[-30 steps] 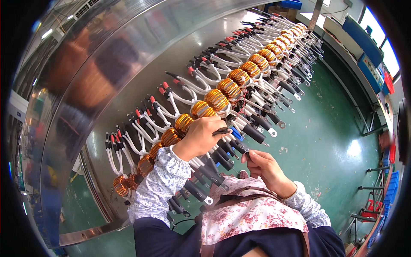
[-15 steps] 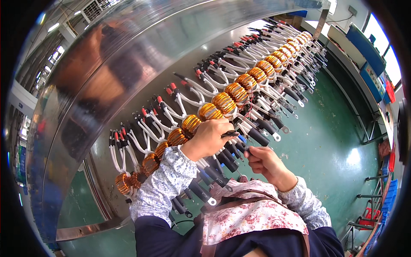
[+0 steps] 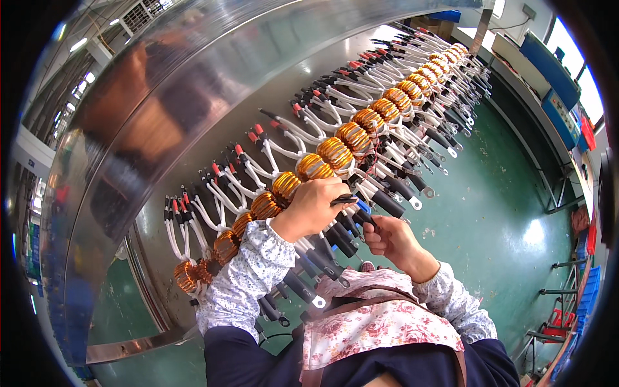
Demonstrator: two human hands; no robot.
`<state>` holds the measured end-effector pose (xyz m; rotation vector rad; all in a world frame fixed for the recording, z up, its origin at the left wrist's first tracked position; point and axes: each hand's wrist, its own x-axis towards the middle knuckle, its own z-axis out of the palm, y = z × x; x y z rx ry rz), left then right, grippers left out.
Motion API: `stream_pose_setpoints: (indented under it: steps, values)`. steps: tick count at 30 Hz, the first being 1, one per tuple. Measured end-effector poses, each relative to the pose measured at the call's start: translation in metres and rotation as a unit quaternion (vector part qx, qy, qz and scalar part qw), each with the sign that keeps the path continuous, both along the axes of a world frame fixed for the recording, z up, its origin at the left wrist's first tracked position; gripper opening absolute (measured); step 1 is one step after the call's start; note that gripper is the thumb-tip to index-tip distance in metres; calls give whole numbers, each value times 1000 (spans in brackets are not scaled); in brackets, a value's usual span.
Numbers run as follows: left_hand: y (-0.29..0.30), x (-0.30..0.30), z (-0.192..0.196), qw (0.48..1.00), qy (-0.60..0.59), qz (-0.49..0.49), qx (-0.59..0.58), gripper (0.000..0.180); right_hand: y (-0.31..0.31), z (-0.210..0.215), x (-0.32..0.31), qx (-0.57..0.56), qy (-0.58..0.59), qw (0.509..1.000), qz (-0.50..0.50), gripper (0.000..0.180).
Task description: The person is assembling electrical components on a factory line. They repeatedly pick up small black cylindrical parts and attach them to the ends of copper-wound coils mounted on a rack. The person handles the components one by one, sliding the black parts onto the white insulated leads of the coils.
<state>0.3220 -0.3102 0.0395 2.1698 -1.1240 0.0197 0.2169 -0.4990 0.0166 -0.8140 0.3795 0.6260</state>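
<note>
A long row of copper-wound ring coils (image 3: pixel 334 153) runs from near left to far right, white-sleeved leads sticking out on both sides. My left hand (image 3: pixel 316 205) is closed over the near side of the row, beside a copper coil (image 3: pixel 286 186). From its fingers juts a slim black object (image 3: pixel 343 200), its kind unclear. Just to the right, my right hand (image 3: pixel 393 242) pinches a black-sleeved cable end (image 3: pixel 366 218) between thumb and fingers. A blue piece (image 3: pixel 363 207) shows between the hands, partly hidden. Metal ring lugs (image 3: pixel 319 302) tip several cables on my side.
A shiny metal panel (image 3: pixel 161 122) curves over the far left side of the row. Green floor (image 3: pixel 490 213) lies to the right. Along the right wall runs a bench (image 3: pixel 548 122) with a blue machine (image 3: pixel 561 119), and blue bins (image 3: pixel 588 293) stand further down.
My right hand has shifted slightly left and up, closer to my left hand, with the black-sleeved cable end at its fingertips. My left hand has barely moved.
</note>
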Motion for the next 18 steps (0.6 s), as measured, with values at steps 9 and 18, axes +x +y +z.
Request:
stream_pose_setpoints:
  steps: [9,18]
  values:
    - [-3,-1,6,1000,20,1,7,16,-3,-1,2,48,8,999,0,30]
    - [-17,-23,37,992,107,-63,-34,20,-1,57,-31,-586,-495,619,-169,14]
